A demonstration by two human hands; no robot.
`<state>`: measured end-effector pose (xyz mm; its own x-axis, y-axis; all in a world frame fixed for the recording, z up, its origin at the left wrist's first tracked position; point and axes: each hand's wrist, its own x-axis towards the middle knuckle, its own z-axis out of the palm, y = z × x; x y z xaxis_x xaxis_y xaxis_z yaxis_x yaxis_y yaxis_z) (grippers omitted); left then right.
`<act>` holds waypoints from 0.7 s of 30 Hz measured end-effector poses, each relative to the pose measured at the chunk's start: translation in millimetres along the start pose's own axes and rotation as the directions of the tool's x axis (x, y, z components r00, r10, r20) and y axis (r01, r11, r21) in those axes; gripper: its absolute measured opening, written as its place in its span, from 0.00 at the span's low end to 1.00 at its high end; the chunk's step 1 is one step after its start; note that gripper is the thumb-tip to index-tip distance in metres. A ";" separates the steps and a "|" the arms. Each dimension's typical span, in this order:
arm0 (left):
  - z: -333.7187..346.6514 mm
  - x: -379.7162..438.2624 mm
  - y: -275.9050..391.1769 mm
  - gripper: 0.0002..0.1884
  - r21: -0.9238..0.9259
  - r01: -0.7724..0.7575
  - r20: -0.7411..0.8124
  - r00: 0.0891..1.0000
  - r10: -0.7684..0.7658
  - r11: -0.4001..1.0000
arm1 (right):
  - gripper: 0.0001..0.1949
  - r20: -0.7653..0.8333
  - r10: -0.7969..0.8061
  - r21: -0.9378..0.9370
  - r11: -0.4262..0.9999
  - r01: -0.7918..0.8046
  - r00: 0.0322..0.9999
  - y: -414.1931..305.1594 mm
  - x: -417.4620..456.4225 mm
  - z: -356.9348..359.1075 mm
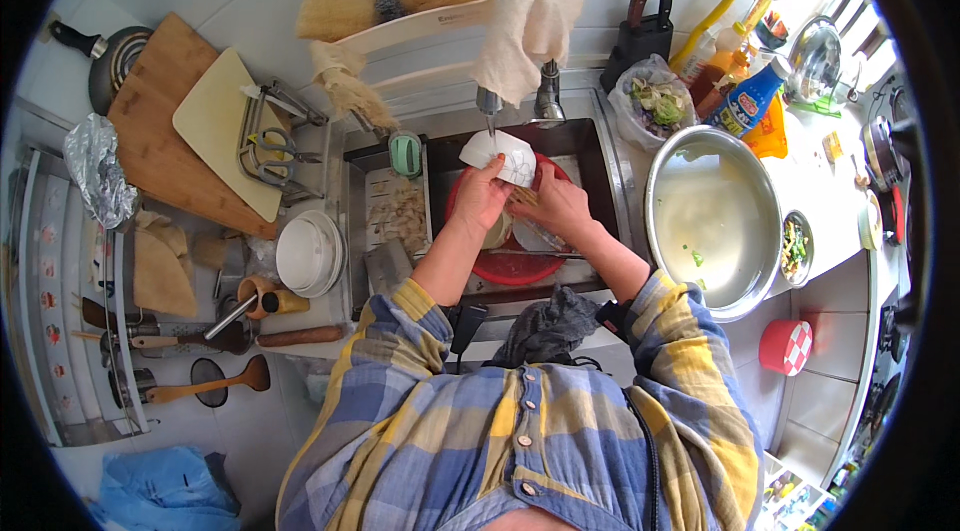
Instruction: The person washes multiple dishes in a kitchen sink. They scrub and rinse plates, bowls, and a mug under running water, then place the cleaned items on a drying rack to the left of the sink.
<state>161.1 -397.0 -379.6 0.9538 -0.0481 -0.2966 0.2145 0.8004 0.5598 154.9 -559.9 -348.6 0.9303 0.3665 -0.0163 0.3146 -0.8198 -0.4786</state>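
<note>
A white bowl with a dark line-drawn flower pattern (511, 156) is tilted under the thin stream from the faucet (490, 101). My left hand (481, 193) grips its near side, thumb on the outer wall. Close against the bowl's right edge, my right hand (556, 201) is curled around a yellowish-brown item (523, 195), mostly covered by the fingers. Both hands are over a red plastic basin (501, 270) in the dark sink (596, 148). Pale dishes lie inside the basin, partly hidden by my hands and forearms.
Right of the sink stands a large metal basin of cloudy water (716, 223), beside a bag of vegetable scraps (654, 99) and a knife block (637, 50). Stacked white bowls (307, 253), cutting boards (161, 118) and scissors (277, 156) are at left. A cloth (525, 28) drapes the faucet.
</note>
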 end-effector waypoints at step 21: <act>-66.0 -91.3 37.4 0.30 0.381 0.298 -0.466 0.879 -0.096 0.875 | 0.12 0.666 -0.101 0.439 0.854 -0.279 0.739 74.6 31.5 92.9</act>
<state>68.2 -323.3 -382.7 0.7201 0.1591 -0.6754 0.5521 0.4583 0.6965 190.1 -568.6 -466.4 0.5304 0.6467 -0.5482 -0.0735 -0.6091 -0.7897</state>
